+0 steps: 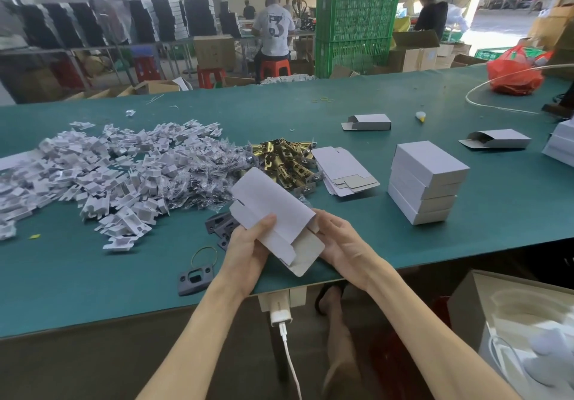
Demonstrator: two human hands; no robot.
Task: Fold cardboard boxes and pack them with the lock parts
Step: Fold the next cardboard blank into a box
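What the box covers and the edges cut off

The box (270,210) hides the fingertips of the right hand (338,244), all but the thumb of the left hand's (248,250) digits, part of the grey plates (214,225) and the near edge of the brass latches (285,157). The desk (435,244) and the insert pile (77,175) run off the left edge. The white stack (560,144) and a dark thing (559,104) are cut by the right edge, and the carton (497,306) by the right and bottom. The contents of the clear bags (202,166) are too blurred to tell. The white-and-yellow item (420,116) and the ring (292,128) are too small to name. The open boxes (366,122) are dark inside.
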